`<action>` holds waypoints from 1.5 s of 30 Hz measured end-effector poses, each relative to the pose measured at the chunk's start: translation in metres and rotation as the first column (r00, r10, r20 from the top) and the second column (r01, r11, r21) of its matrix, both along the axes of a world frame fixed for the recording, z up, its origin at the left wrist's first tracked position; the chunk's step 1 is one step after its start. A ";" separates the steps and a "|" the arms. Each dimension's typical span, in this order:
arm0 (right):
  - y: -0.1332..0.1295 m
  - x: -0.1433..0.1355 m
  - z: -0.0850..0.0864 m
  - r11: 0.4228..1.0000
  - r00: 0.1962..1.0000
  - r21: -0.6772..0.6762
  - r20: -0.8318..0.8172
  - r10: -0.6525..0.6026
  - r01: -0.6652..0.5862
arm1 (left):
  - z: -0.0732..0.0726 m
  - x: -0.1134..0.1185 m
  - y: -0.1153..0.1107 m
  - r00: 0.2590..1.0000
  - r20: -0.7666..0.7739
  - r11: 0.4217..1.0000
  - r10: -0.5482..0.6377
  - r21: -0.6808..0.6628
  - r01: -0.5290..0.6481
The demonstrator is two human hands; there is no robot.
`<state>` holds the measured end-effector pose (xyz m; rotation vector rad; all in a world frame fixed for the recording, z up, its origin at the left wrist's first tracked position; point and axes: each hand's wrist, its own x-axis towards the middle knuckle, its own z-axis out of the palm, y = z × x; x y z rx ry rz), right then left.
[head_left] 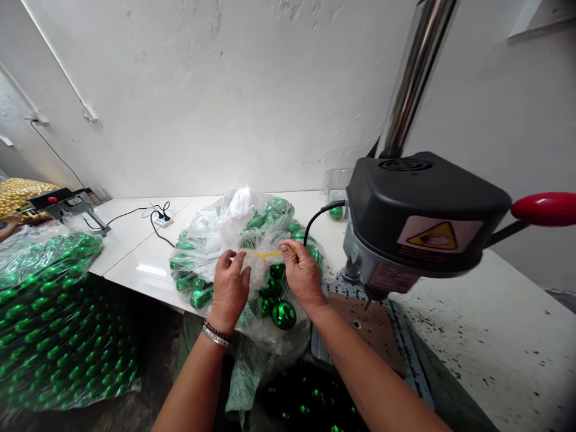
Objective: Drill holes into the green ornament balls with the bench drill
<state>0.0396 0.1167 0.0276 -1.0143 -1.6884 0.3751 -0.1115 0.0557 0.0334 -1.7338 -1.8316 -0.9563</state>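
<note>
A clear plastic bag (216, 222) full of shiny green ball ornaments (283, 314) lies on the white table in front of me. A thin yellow strip (263, 254) stretches across its gathered plastic. My right hand (305, 275) pinches the strip's right end between thumb and fingers. At the other end, my left hand (230, 288) is over the bag with its fingers bent and a gap between thumb and fingertips. Its fingertips are close to the strip; whether they touch it is unclear. Some green balls show through the opening below the strip.
To the right stands a drill press (423, 216) with a red-knobbed handle (544, 209) and a speckled base plate (360, 324). A large bag of green balls (58, 324) is at left. More lie below. A power strip (162, 219) with cords sits behind. Another person's hand (11, 223) shows far left.
</note>
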 end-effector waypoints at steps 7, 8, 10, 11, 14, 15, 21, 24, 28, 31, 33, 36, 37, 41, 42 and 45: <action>-0.020 -0.013 0.008 0.998 0.961 -0.062 0.275 0.020 -0.003 | -0.008 0.004 0.003 0.998 0.054 0.997 -0.041 0.073 0.037; -0.017 -0.019 0.005 0.996 0.954 -0.089 0.300 0.015 0.012 | -0.009 0.005 0.003 0.997 0.056 0.996 -0.046 0.078 0.041; -0.006 -0.028 0.000 0.991 0.945 -0.129 0.326 -0.001 0.046 | -0.011 0.006 0.000 0.997 0.057 0.995 -0.057 0.083 0.052; -0.001 -0.031 -0.001 0.988 0.944 -0.144 0.330 -0.001 0.052 | -0.011 0.006 -0.002 0.997 0.053 0.995 -0.062 0.078 0.058; 0.011 -0.032 -0.005 0.986 0.947 -0.169 0.316 0.050 0.004 | -0.001 0.007 -0.011 0.999 -0.003 0.999 -0.046 0.024 0.046; 0.012 -0.031 -0.006 0.985 0.951 -0.172 0.300 0.077 -0.026 | 0.006 0.008 -0.012 0.999 -0.042 1.000 -0.031 0.000 0.031; 0.017 -0.024 -0.024 0.964 0.979 -0.204 0.075 0.190 -0.171 | 0.051 0.009 0.019 0.976 -0.159 0.927 -0.146 -0.368 0.079; 0.020 -0.024 -0.036 0.938 0.973 -0.259 -0.061 0.220 -0.229 | 0.053 0.006 0.041 0.973 -0.147 0.817 -0.178 -0.574 0.063; 0.022 -0.024 -0.042 0.907 0.950 -0.299 -0.186 0.250 -0.297 | 0.038 0.002 0.047 0.991 -0.106 0.840 -0.083 -0.543 0.012; 0.024 -0.021 -0.039 0.907 0.945 -0.292 -0.214 0.248 -0.304 | 0.028 -0.003 0.040 0.998 -0.018 0.908 -0.065 -0.415 0.052; 0.027 -0.020 -0.036 0.916 0.953 -0.299 -0.224 0.206 -0.268 | 0.021 -0.007 0.034 0.994 0.067 0.959 -0.082 -0.265 0.097; 0.037 -0.022 -0.035 0.918 0.963 -0.349 -0.251 0.102 -0.189 | 0.007 -0.012 0.023 0.966 0.243 0.996 -0.093 0.042 0.085; 0.041 -0.023 -0.034 0.917 0.964 -0.363 -0.258 0.072 -0.165 | 0.003 -0.013 0.019 0.945 0.316 0.989 -0.083 0.140 0.041; 0.052 -0.027 -0.022 0.940 0.971 -0.330 -0.238 0.010 -0.091 | -0.003 -0.023 0.010 0.837 0.547 0.937 -0.036 0.309 -0.161; 0.054 -0.027 -0.016 0.951 0.976 -0.301 -0.219 0.006 -0.074 | 0.000 -0.029 0.010 0.826 0.562 0.938 -0.034 0.304 -0.168; 0.059 -0.028 0.004 0.979 0.990 -0.195 -0.141 0.026 -0.054 | 0.022 -0.056 0.019 0.840 0.540 0.968 -0.056 0.235 -0.087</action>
